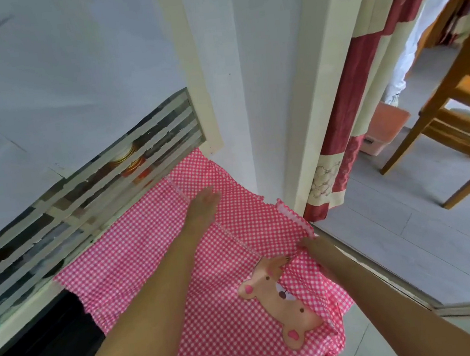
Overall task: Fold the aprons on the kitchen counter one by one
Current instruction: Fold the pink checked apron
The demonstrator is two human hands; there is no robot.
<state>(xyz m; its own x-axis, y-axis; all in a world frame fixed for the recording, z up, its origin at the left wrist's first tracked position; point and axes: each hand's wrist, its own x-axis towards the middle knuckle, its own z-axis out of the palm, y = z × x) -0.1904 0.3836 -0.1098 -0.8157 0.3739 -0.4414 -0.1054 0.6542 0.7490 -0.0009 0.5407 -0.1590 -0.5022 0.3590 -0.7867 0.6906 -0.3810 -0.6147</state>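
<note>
Both hands are on the pink checked apron (pixel 138 266), which lies spread across the table (pixel 63 332), its near right corner drooping over the edge. Left hand (pixel 203 204) reaches far forward on a straight arm, fingers flat and together, pressing the cloth near its far end. Right hand (pixel 310 247) sits at the apron's right edge, fingers curled, pinching a raised fold just beside the bear patch (pixel 274 294).

One apron (pixel 138 266), one curtain (pixel 348 122) — two hands (pixel 203 207) (pixel 310 244).
</note>
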